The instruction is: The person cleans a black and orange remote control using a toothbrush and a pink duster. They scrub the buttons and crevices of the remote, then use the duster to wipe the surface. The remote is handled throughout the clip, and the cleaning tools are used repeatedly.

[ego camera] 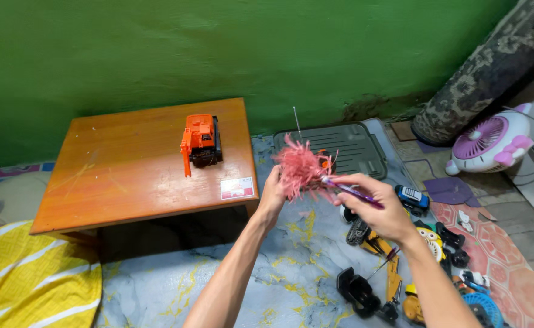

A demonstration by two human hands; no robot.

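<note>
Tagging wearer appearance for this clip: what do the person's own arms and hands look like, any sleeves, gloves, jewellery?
Both forearms are bare as far as the frame shows: no sleeve edge in view. The left hand and right hand wear no gloves. No watch, bracelet or ring shows on the visible sides of the wrists and fingers. No markings or bandages visible. Arms are slim.

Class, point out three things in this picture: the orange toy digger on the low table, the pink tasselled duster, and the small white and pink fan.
orange toy digger [201, 140], head view, on its cab.
pink tasselled duster [298, 170], head view, on its tassels.
white and pink fan [490, 146], head view, on its round grille.
</note>
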